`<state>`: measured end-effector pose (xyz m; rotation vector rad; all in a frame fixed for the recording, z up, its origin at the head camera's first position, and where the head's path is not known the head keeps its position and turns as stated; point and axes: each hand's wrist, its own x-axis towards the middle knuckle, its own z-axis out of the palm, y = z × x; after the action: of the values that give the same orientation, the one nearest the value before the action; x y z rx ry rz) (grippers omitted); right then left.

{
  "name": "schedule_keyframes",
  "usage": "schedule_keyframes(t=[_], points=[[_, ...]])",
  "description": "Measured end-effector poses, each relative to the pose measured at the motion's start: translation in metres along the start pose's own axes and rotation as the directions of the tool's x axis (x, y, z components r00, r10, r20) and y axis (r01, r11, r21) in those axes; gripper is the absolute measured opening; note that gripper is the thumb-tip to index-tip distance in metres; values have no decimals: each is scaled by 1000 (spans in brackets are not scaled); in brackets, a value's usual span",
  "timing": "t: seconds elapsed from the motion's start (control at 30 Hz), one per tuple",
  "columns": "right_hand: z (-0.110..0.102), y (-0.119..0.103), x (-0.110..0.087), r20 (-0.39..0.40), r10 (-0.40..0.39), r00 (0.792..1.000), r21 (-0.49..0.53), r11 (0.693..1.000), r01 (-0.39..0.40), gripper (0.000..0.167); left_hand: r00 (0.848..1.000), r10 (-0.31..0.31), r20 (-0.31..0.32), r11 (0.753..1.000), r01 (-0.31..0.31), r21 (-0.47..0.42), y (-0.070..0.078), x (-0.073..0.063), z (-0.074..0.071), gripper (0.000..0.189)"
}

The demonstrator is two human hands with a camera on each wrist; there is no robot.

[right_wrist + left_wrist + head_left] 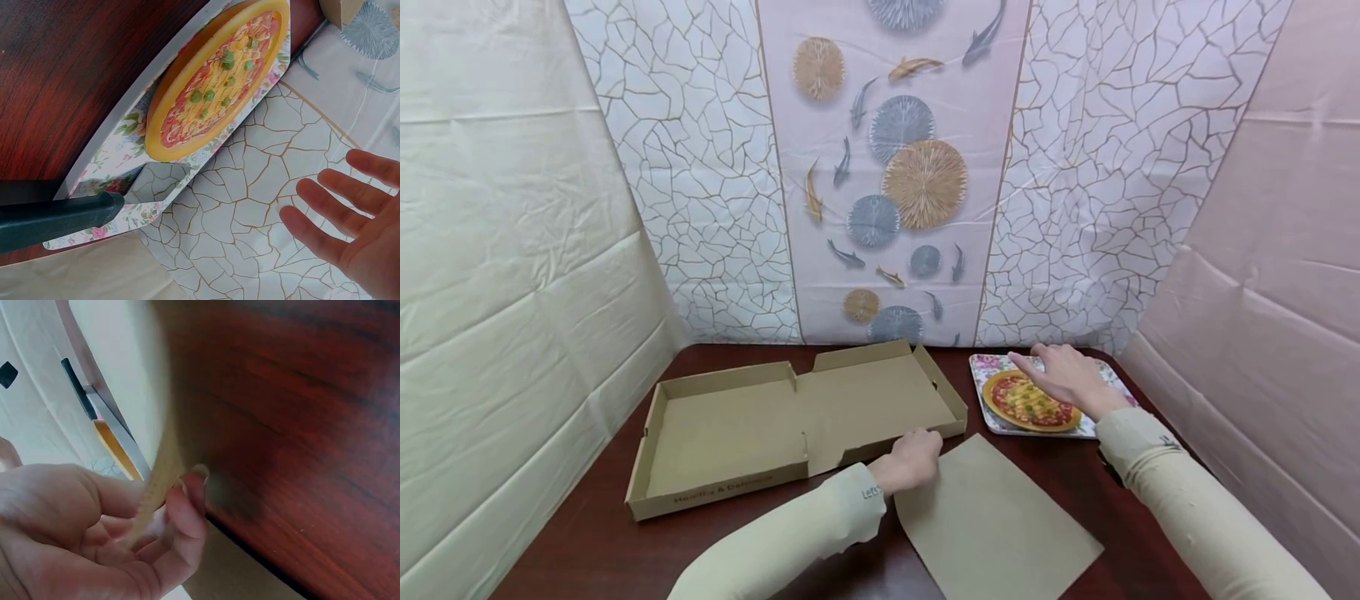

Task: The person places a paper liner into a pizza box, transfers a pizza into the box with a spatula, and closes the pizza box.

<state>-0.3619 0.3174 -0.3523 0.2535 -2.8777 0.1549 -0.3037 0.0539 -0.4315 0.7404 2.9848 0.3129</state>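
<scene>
My left hand [913,461] pinches the upper left edge of a flat brown cardboard sheet [1000,517]. Thumb and curled fingers clasp that edge in the left wrist view, with part of the sheet raised over the dark wood. On the far right, my right hand [1063,375] hovers over a floral tray [985,364], its fingers spread and holding nothing. A round pizza [1030,402] with a yellow crust, red and yellow topping and green bits lies on that tray. Beside it, the right wrist view shows a pizza server with a dark green handle [69,215] and shiny metal blade [159,181].
An opened cardboard pizza box [730,425] lies at the left and middle of the dark wooden table [602,533], its lid [872,396] folded out to the right. Lettering runs along its front wall. Fabric curtains [512,250] enclose the table on the sides and back.
</scene>
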Motion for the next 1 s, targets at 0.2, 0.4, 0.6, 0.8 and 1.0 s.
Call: schedule_keyframes(t=[0.2, 0.4, 0.6, 0.8, 1.0], points=[[2, 0, 1, 22, 13, 1000, -16, 1000, -13, 84, 999, 8, -38, 998, -10, -62, -5, 0, 4, 20], [1, 1, 2, 13, 4, 1000, -16, 1000, -4, 86, 998, 27, -51, 995, -32, -100, -8, -1, 1, 23], [1, 2, 2, 10, 7, 1000, -10, 1000, -7, 87, 998, 38, -45, 989, -44, -141, -7, -3, -5, 37], [1, 0, 1, 4, 16, 1000, 7, 1000, -16, 86, 995, 77, -66, 981, -87, -172, -10, -6, -12, 49], [2, 1, 2, -8, 15, 1000, 3, 1000, -15, 86, 992, 98, -73, 972, -112, -207, -19, -4, -20, 51]])
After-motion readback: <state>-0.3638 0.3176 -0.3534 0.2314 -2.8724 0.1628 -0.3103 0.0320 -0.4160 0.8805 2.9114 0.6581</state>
